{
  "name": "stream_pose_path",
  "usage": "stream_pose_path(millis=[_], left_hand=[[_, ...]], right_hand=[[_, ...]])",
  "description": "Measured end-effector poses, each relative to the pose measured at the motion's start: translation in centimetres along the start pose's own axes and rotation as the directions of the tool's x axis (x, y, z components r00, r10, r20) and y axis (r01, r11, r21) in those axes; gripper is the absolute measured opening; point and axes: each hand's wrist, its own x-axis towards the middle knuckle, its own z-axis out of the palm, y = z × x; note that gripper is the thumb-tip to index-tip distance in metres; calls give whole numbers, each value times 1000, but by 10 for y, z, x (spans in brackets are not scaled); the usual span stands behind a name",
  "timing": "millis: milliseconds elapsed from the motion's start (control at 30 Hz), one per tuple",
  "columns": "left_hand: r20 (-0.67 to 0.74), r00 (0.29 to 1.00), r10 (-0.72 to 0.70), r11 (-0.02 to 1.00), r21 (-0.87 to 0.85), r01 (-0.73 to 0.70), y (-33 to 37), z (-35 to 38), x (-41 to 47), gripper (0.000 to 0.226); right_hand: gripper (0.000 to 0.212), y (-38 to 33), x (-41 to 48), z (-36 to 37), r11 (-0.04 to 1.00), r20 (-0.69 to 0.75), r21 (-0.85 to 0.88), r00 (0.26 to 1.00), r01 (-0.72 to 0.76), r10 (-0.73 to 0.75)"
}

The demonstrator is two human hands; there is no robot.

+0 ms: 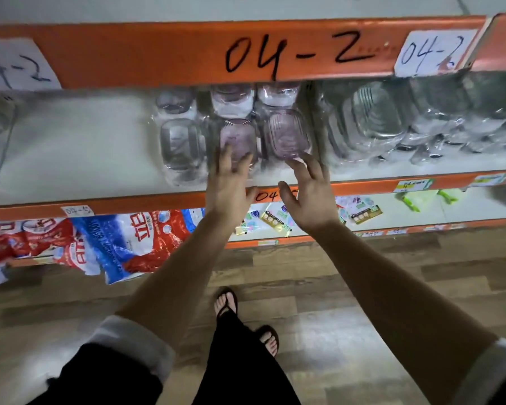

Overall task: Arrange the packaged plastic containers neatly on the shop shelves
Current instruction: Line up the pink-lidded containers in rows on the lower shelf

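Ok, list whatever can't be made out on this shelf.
Head view only:
Rear containers: tops hidden behind the orange beam.
Left hand and purple container: touching or not is unclear because of motion blur.
Price tags: too small and blurred to read.
Clear packs at right: blurred together, count unclear.

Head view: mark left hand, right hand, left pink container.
left hand point(230, 185): head view, back of hand.
right hand point(311, 197): head view, back of hand.
left pink container point(238, 134): head view, flat face above fingertips.
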Motion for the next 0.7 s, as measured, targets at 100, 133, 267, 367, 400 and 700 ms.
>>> stream_pose_path(millis=[100,133,267,367,400,700], left_hand=[[-2,998,-56,998,16,56,-7,21,23,80],[-13,998,-67,998,-5,67,-8,26,29,79],[-91,989,-113,991,-77,106,-7,39,41,63],[-126,983,-136,989,-74,127,-5,43,42,54],[-131,983,-127,991,-62,119,-5,43,40,54],[-277,958,-75,970,-243,5,-12,34,5,46]], right_hand=[[50,12,18,15,999,-20,-33,1000,-10,10],[51,15,23,20,999,-39,-39,999,-20,19],[53,23,39,34,997,-93,-22,993,-78,76],[54,27,52,42,992,-105,-23,987,-125,122],[55,28,56,44,989,-106,-35,984,-145,141],[62,28,83,61,972,-116,-96,972,-213,202]])
